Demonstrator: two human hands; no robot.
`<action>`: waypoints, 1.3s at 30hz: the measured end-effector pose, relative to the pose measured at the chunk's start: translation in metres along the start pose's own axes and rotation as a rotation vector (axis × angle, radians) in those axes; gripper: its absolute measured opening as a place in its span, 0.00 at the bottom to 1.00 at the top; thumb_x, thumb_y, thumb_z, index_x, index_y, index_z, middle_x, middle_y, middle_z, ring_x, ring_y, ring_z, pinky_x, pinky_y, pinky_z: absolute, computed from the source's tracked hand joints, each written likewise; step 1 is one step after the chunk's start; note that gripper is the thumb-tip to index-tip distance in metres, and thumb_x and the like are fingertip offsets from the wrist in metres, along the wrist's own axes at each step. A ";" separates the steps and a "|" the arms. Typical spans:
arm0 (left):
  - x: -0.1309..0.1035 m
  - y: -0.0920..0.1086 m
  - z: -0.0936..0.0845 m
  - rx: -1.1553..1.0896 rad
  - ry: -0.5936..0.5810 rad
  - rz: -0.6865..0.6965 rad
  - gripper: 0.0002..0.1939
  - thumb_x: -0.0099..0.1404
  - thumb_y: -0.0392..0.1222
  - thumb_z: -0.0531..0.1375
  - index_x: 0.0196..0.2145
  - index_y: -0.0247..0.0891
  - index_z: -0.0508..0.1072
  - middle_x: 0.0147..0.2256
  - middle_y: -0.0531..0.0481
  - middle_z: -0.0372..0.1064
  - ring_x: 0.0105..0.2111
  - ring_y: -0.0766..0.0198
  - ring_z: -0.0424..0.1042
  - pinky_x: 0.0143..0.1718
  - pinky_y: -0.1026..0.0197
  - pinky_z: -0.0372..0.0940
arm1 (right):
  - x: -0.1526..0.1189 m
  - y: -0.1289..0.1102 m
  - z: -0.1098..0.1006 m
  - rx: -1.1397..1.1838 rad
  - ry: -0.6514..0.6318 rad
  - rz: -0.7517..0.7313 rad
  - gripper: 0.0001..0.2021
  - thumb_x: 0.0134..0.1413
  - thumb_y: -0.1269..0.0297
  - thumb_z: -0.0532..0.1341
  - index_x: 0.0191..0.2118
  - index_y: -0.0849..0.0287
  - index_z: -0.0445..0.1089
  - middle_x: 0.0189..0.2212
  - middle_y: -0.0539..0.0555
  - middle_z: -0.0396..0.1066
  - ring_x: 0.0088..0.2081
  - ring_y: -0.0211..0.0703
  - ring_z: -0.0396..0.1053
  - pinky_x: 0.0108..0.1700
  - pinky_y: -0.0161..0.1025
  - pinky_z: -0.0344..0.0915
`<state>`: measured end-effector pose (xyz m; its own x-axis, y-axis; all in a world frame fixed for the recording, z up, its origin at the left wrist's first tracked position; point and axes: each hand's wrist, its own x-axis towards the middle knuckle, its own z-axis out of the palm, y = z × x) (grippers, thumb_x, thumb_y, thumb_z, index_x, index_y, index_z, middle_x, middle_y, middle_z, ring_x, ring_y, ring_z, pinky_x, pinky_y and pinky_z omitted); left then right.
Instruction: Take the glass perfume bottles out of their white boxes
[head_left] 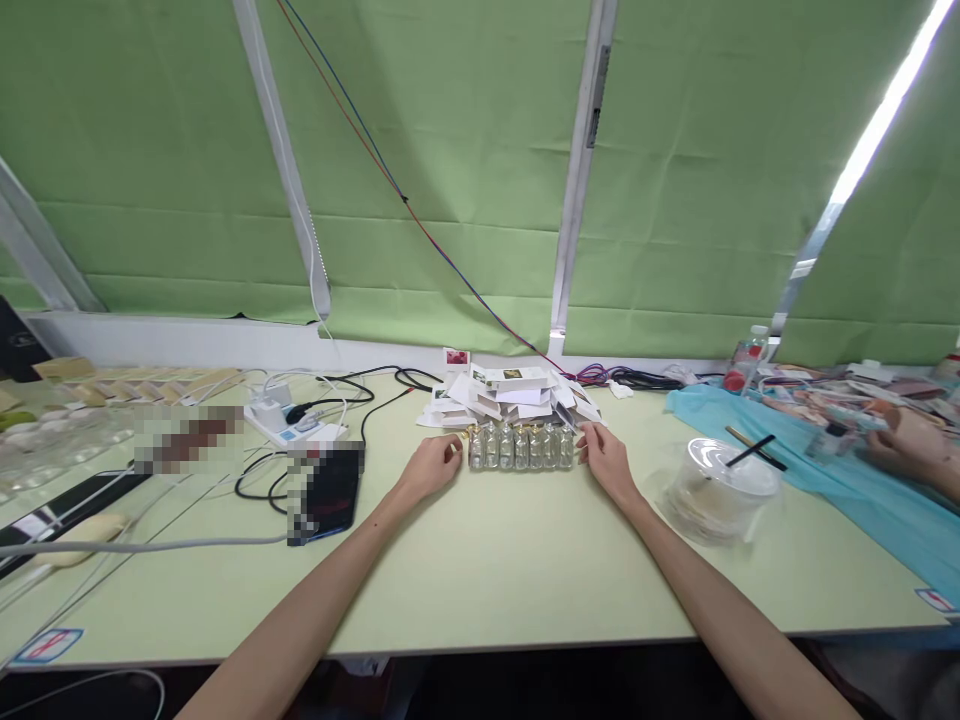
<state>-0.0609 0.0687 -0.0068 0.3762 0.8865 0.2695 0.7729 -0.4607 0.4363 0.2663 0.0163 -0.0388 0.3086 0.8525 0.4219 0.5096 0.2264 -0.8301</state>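
Observation:
A tight row of several small clear glass bottles [520, 450] with gold-coloured tops stands in the middle of the table. My left hand [433, 466] rests at the row's left end, its fingers loosely curled and apart from the thumb. At the opposite end is my right hand [604, 460], fingers slightly bent and spread. Both sets of fingertips are very close to the end bottles; whether they touch them I cannot tell. Just behind the bottles lies a loose heap of small white boxes [517, 395], some with printed pictures.
A clear plastic tub [724, 490] with dark sticks across it stands right of my right arm. Farther right, another person's hand [911, 440] is over a blue cloth [795, 470] with clutter. To the left lie a phone [336, 490], a power strip [289, 425] and trailing cables.

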 end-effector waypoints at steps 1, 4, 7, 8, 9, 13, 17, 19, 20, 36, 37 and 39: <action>0.000 0.001 0.000 -0.021 0.010 0.001 0.11 0.64 0.42 0.52 0.35 0.40 0.74 0.28 0.49 0.73 0.31 0.57 0.71 0.34 0.59 0.60 | -0.001 -0.002 0.001 0.054 -0.009 0.002 0.26 0.63 0.39 0.47 0.40 0.57 0.70 0.28 0.53 0.72 0.24 0.44 0.71 0.32 0.41 0.68; -0.003 0.007 -0.003 -0.086 0.046 -0.006 0.15 0.69 0.45 0.47 0.33 0.40 0.71 0.28 0.49 0.72 0.31 0.58 0.70 0.35 0.59 0.61 | -0.005 -0.005 0.006 0.166 -0.023 0.015 0.28 0.62 0.35 0.46 0.39 0.56 0.68 0.27 0.53 0.70 0.26 0.46 0.71 0.28 0.41 0.68; -0.008 0.014 -0.006 -0.147 0.030 0.006 0.24 0.73 0.52 0.40 0.31 0.41 0.69 0.28 0.50 0.71 0.30 0.59 0.69 0.34 0.60 0.61 | -0.008 -0.008 0.009 0.215 -0.060 0.030 0.27 0.62 0.35 0.47 0.39 0.55 0.67 0.28 0.53 0.69 0.27 0.46 0.70 0.27 0.42 0.69; -0.009 0.016 -0.005 -0.157 0.010 0.011 0.26 0.73 0.55 0.39 0.30 0.41 0.68 0.27 0.50 0.70 0.30 0.59 0.69 0.34 0.60 0.60 | -0.008 -0.010 0.009 0.208 -0.081 0.025 0.26 0.62 0.36 0.47 0.38 0.54 0.67 0.28 0.52 0.69 0.27 0.46 0.70 0.28 0.42 0.69; -0.010 0.018 -0.005 -0.154 -0.012 0.012 0.26 0.73 0.58 0.40 0.29 0.41 0.67 0.27 0.50 0.70 0.29 0.59 0.68 0.33 0.60 0.59 | -0.009 -0.011 0.008 0.191 -0.101 0.017 0.24 0.63 0.37 0.48 0.37 0.54 0.66 0.27 0.51 0.68 0.27 0.46 0.69 0.30 0.43 0.69; -0.010 0.022 0.003 -0.058 -0.045 -0.020 0.25 0.65 0.67 0.52 0.28 0.41 0.64 0.26 0.51 0.67 0.27 0.60 0.66 0.29 0.60 0.55 | -0.010 -0.015 0.005 0.130 -0.168 0.001 0.22 0.62 0.39 0.50 0.35 0.53 0.64 0.25 0.48 0.67 0.28 0.45 0.69 0.35 0.42 0.69; -0.006 0.021 0.009 -0.027 -0.022 -0.029 0.25 0.61 0.67 0.56 0.29 0.41 0.63 0.26 0.52 0.66 0.27 0.60 0.65 0.28 0.60 0.53 | -0.010 -0.014 0.007 0.122 -0.170 -0.016 0.22 0.55 0.40 0.60 0.40 0.55 0.65 0.29 0.48 0.67 0.29 0.42 0.67 0.34 0.41 0.68; -0.005 0.020 0.010 -0.026 -0.009 -0.031 0.24 0.61 0.67 0.57 0.28 0.41 0.63 0.26 0.51 0.67 0.27 0.60 0.65 0.27 0.60 0.53 | -0.010 -0.012 0.010 0.090 -0.151 -0.034 0.25 0.47 0.42 0.67 0.42 0.56 0.64 0.29 0.48 0.66 0.28 0.41 0.64 0.32 0.39 0.66; -0.005 0.019 0.009 -0.027 -0.002 -0.030 0.24 0.61 0.66 0.57 0.28 0.41 0.63 0.26 0.51 0.67 0.27 0.60 0.65 0.27 0.60 0.53 | -0.010 -0.011 0.013 0.078 -0.152 -0.039 0.27 0.43 0.44 0.70 0.42 0.56 0.63 0.28 0.47 0.64 0.28 0.40 0.63 0.31 0.39 0.65; -0.002 0.013 0.010 -0.036 0.034 -0.061 0.24 0.61 0.66 0.57 0.31 0.40 0.68 0.27 0.51 0.68 0.27 0.60 0.66 0.28 0.60 0.57 | -0.006 -0.020 0.023 -0.031 -0.159 -0.086 0.22 0.46 0.48 0.68 0.40 0.57 0.66 0.30 0.50 0.66 0.28 0.42 0.63 0.31 0.41 0.66; -0.002 0.014 0.010 -0.029 0.031 -0.065 0.24 0.60 0.66 0.58 0.31 0.40 0.68 0.27 0.51 0.69 0.27 0.60 0.66 0.28 0.60 0.57 | -0.006 -0.019 0.023 -0.038 -0.164 -0.088 0.22 0.46 0.48 0.68 0.40 0.57 0.66 0.30 0.50 0.66 0.28 0.42 0.63 0.31 0.41 0.65; -0.003 0.016 0.007 -0.018 0.024 -0.076 0.25 0.60 0.67 0.57 0.30 0.40 0.68 0.27 0.50 0.69 0.27 0.59 0.66 0.29 0.59 0.58 | -0.006 -0.018 0.022 -0.042 -0.171 -0.093 0.22 0.47 0.47 0.67 0.40 0.58 0.66 0.30 0.50 0.66 0.28 0.42 0.63 0.32 0.40 0.65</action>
<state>-0.0464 0.0590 -0.0065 0.3043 0.9176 0.2557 0.7894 -0.3931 0.4715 0.2378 0.0176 -0.0346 0.1193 0.8973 0.4250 0.5636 0.2912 -0.7730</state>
